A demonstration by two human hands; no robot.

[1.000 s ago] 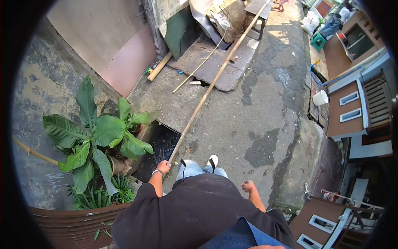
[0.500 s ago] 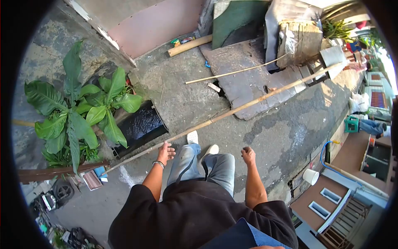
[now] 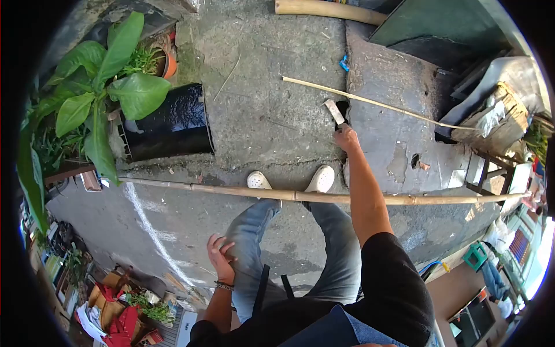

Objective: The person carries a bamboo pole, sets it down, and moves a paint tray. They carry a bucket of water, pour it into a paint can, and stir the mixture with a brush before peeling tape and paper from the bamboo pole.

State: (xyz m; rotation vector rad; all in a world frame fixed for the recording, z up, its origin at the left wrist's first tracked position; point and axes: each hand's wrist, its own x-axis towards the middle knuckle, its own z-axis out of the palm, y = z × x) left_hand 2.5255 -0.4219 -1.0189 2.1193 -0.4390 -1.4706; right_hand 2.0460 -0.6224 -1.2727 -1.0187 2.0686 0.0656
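Observation:
My right hand reaches out over the concrete, its fingers closed at the near end of a pale flat block. The block lies beside a dark hole at the edge of a grey sheet. My left hand hangs beside my left knee, empty, with its fingers apart and a bracelet at the wrist. Between my shoes and knees, a long bamboo pole runs across the view. A thinner bamboo stick lies beyond my right hand.
An open drain with dark water is ahead on the left, beside large-leaved plants and an orange pot. A thick bamboo piece lies at the top. Leaning boards stand at upper right, a green stool at lower right.
My view has turned and come closer to the ground. My right hand has gone from my side forward and down to the pale block. My left hand has dropped back beside my knee.

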